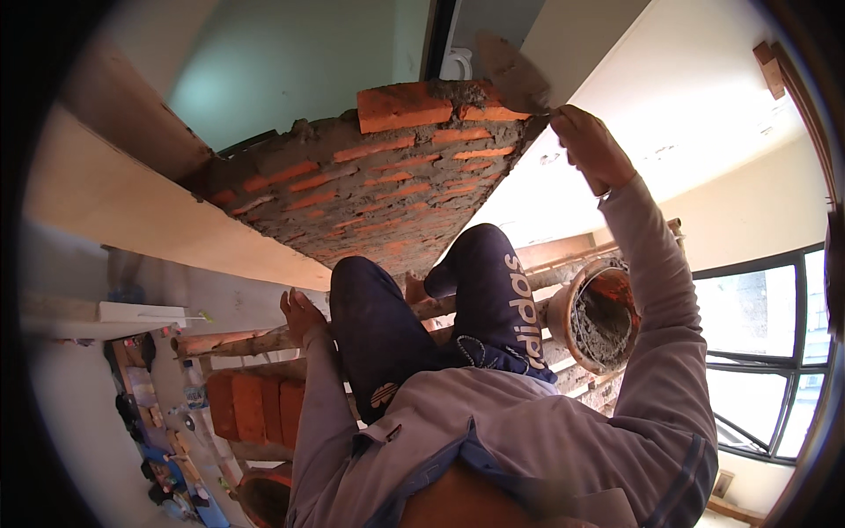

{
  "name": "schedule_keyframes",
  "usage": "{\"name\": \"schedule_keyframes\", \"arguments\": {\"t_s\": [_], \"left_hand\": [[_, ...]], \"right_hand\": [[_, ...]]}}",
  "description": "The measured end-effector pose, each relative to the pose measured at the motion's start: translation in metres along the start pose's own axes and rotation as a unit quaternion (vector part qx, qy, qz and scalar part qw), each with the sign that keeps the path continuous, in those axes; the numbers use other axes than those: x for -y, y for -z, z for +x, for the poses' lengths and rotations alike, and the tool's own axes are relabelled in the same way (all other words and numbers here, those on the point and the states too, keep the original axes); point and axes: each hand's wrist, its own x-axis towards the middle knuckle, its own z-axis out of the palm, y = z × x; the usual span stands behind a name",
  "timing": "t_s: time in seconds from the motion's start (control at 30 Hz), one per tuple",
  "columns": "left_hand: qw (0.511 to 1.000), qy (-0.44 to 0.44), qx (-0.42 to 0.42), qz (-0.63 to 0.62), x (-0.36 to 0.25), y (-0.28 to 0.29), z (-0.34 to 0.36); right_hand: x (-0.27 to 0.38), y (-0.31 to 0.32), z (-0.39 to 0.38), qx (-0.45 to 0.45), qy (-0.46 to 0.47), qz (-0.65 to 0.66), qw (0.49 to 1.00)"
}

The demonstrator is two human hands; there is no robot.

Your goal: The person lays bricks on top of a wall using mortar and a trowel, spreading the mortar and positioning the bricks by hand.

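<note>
My right hand [591, 145] is raised at the right end of a brick wall [370, 198], closed around the handle of a trowel [513, 75]. Its mortar-smeared blade points up and left, close to the end of the top course. One orange brick [403, 107] sits on this course, with grey mortar [458, 91] on and beside it. Uneven mortar covers the wall's top edge further left. My left hand [302, 315] is low beside my left knee, holding nothing, its fingers apart.
A bucket [563, 312] holding wet mortar stands right of my legs on wooden poles [238, 343]. Several bricks [253, 407] are stacked at my left. Lower down are a plastic bottle [194, 387] and scattered items. A black-framed window [797, 352] is at the right.
</note>
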Motion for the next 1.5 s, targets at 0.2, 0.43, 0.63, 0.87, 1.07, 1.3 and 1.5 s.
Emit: {"name": "schedule_keyframes", "arguments": {"t_s": [0.2,0.43,0.63,0.87,1.07,1.3,1.5], "left_hand": [[0.998,-0.044,-0.047,-0.016,0.029,-0.02,0.011],[0.995,-0.047,-0.083,0.006,0.038,-0.021,0.013],[0.998,-0.03,-0.056,-0.021,0.041,-0.022,0.015],[0.998,-0.032,-0.046,-0.02,0.026,-0.015,0.009],[0.998,-0.036,-0.05,-0.03,0.02,-0.012,0.008],[0.999,-0.023,-0.025,-0.02,0.018,-0.006,0.005],[0.996,-0.063,-0.045,-0.048,0.025,-0.017,0.008]], "right_hand": [[0.045,-0.023,0.03,0.168,-0.171,0.525,0.817],[0.036,-0.046,0.043,0.196,-0.169,0.555,0.79],[0.035,-0.05,0.048,0.197,-0.209,0.49,0.823],[0.022,-0.05,0.04,0.181,-0.206,0.54,0.795],[0.032,-0.038,0.047,0.167,-0.2,0.481,0.837],[0.08,-0.032,0.031,0.1,-0.155,0.29,0.939],[0.067,-0.01,0.017,0.131,-0.222,0.047,0.965]]}}
